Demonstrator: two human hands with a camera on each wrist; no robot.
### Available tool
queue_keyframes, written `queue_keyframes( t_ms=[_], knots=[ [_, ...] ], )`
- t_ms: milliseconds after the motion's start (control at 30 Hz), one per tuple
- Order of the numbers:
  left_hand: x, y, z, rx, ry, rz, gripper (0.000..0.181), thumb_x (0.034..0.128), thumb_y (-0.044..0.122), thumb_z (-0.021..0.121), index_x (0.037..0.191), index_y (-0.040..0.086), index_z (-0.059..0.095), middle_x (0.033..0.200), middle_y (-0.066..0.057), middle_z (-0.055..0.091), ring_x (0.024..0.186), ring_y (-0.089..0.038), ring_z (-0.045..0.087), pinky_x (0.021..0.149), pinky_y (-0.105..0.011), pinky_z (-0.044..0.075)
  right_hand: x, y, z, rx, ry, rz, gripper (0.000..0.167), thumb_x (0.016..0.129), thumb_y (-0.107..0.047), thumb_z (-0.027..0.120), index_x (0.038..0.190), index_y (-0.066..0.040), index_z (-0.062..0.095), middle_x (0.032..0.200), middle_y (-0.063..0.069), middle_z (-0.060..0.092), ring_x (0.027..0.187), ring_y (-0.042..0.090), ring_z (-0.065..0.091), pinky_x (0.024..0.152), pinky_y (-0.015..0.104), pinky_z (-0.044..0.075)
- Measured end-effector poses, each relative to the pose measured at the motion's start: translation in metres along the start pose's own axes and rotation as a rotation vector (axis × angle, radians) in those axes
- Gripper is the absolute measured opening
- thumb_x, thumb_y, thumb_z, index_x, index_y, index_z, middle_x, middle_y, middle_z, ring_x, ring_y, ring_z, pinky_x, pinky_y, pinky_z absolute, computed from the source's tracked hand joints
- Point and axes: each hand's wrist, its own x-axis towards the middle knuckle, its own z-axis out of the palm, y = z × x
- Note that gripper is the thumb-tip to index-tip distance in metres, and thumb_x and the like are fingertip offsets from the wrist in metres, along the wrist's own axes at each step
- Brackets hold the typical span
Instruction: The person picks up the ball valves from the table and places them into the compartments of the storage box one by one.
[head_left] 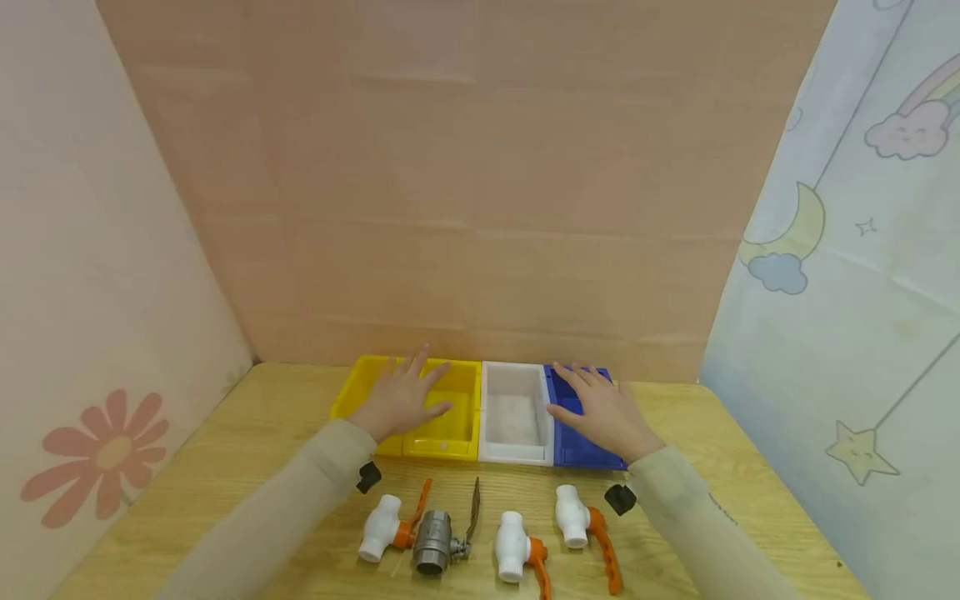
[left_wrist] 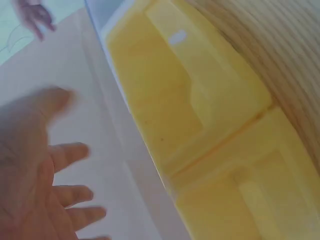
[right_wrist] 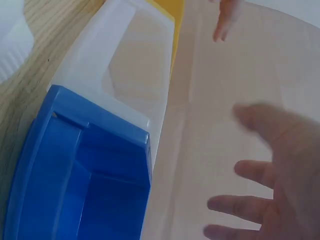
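Observation:
My left hand (head_left: 399, 402) is spread above the yellow bins (head_left: 457, 454), its fingers straight and holding nothing. The right hand (head_left: 600, 410), also spread with nothing in it, hovers over the blue bin (head_left: 592, 457). Between the two hands sits a white bin (head_left: 515, 417). Nearer me lie a white ball valve (head_left: 381, 527) with an orange handle, a metal ball valve (head_left: 433, 542) with a lever, another white valve (head_left: 512, 547) and a third white valve (head_left: 572, 517), both orange-handled. In the wrist views each hand (left_wrist: 25, 165) (right_wrist: 295, 185) appears apart from the bins.
The bins stand side by side on a wooden table (head_left: 675, 417), close to a tan backdrop (head_left: 480, 183). Patterned sheets flank it, with a flower (head_left: 112, 454) on the left and a moon (head_left: 795, 225) on the right. Dark wrist devices (head_left: 620, 499) hang below both sleeves.

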Motion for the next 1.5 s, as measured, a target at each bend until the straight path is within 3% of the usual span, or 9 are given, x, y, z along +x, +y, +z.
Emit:
queue_keyframes(
  t_ms=[100, 200, 333, 467, 667, 867, 1033, 1300, 1500],
  knots=[
    [0.000, 0.000, -0.003, -0.043, 0.036, 0.047, 0.050, 0.0925, 0.040, 0.062, 0.133, 0.011, 0.057, 0.141, -0.019, 0.048, 0.120, -0.034, 0.056, 0.100, -0.048, 0.046, 0.002, 0.000, 0.000, 0.044, -0.011, 0.010, 0.056, 0.092, -0.041, 0.062, 0.140, -0.014, 0.050, 0.132, 0.014, 0.060, 0.117, 0.035, 0.059, 0.100, 0.060, 0.040],
    [0.001, 0.000, -0.006, -0.129, 0.044, 0.056, 0.023, 0.0911, 0.025, 0.065, 0.104, 0.007, 0.070, 0.103, -0.009, 0.069, 0.082, -0.021, 0.065, 0.071, -0.034, 0.055, 0.003, 0.000, -0.001, 0.110, -0.028, 0.039, 0.035, 0.093, -0.031, 0.063, 0.123, -0.013, 0.062, 0.110, 0.009, 0.070, 0.089, 0.024, 0.068, 0.074, 0.042, 0.055],
    [0.000, -0.002, -0.009, -0.231, 0.018, 0.026, 0.014, 0.0912, 0.017, 0.062, 0.078, 0.012, 0.063, 0.068, 0.003, 0.059, 0.056, -0.011, 0.048, 0.051, -0.026, 0.040, 0.002, 0.000, -0.002, 0.143, -0.024, 0.047, 0.012, 0.093, -0.026, 0.063, 0.099, -0.016, 0.066, 0.079, -0.002, 0.066, 0.060, 0.012, 0.057, 0.053, 0.029, 0.046],
    [-0.002, -0.006, -0.010, -0.249, 0.002, 0.022, 0.024, 0.0905, 0.015, 0.061, 0.068, 0.014, 0.051, 0.057, 0.005, 0.042, 0.051, -0.009, 0.037, 0.049, -0.024, 0.029, 0.000, 0.001, -0.001, 0.142, -0.019, 0.046, 0.009, 0.092, -0.026, 0.064, 0.089, -0.018, 0.063, 0.067, -0.005, 0.056, 0.050, 0.011, 0.045, 0.047, 0.027, 0.037],
    [-0.006, -0.012, -0.010, -0.274, -0.014, 0.030, 0.029, 0.0898, 0.015, 0.062, 0.065, 0.014, 0.045, 0.056, 0.005, 0.035, 0.051, -0.009, 0.033, 0.049, -0.023, 0.026, -0.001, 0.003, -0.001, 0.149, -0.019, 0.038, 0.009, 0.093, -0.026, 0.063, 0.089, -0.018, 0.062, 0.066, -0.006, 0.054, 0.048, 0.011, 0.043, 0.045, 0.026, 0.034],
    [-0.012, -0.025, -0.015, -0.325, -0.022, 0.004, 0.023, 0.0893, 0.013, 0.064, 0.069, 0.011, 0.052, 0.060, 0.003, 0.042, 0.054, -0.010, 0.037, 0.052, -0.023, 0.031, -0.004, 0.003, -0.001, 0.160, -0.039, 0.041, 0.010, 0.093, -0.027, 0.062, 0.091, -0.017, 0.062, 0.067, -0.006, 0.056, 0.049, 0.011, 0.044, 0.045, 0.027, 0.036],
    [-0.014, -0.057, -0.020, -0.406, -0.066, -0.081, 0.014, 0.0926, 0.015, 0.060, 0.083, 0.006, 0.059, 0.064, 0.001, 0.045, 0.054, -0.011, 0.038, 0.051, -0.024, 0.033, -0.006, 0.004, 0.000, 0.173, -0.056, 0.056, 0.010, 0.094, -0.026, 0.062, 0.093, -0.016, 0.063, 0.068, -0.005, 0.057, 0.049, 0.011, 0.044, 0.046, 0.027, 0.036],
    [-0.029, -0.119, -0.017, -0.392, -0.089, -0.221, 0.015, 0.0904, 0.014, 0.060, 0.093, -0.001, 0.059, 0.079, -0.009, 0.057, 0.066, -0.020, 0.050, 0.058, -0.032, 0.043, -0.007, 0.007, -0.002, 0.183, -0.071, 0.071, 0.011, 0.094, -0.026, 0.061, 0.095, -0.015, 0.063, 0.070, -0.003, 0.058, 0.050, 0.012, 0.045, 0.046, 0.028, 0.037],
    [-0.038, -0.134, -0.005, -0.490, -0.179, -0.308, 0.032, 0.0929, 0.017, 0.058, 0.116, -0.006, 0.054, 0.110, -0.023, 0.063, 0.087, -0.027, 0.063, 0.077, -0.045, 0.053, -0.009, 0.007, -0.005, 0.174, -0.073, 0.077, 0.012, 0.094, -0.026, 0.061, 0.096, -0.015, 0.063, 0.073, -0.002, 0.060, 0.051, 0.012, 0.046, 0.045, 0.028, 0.038]
  ],
)
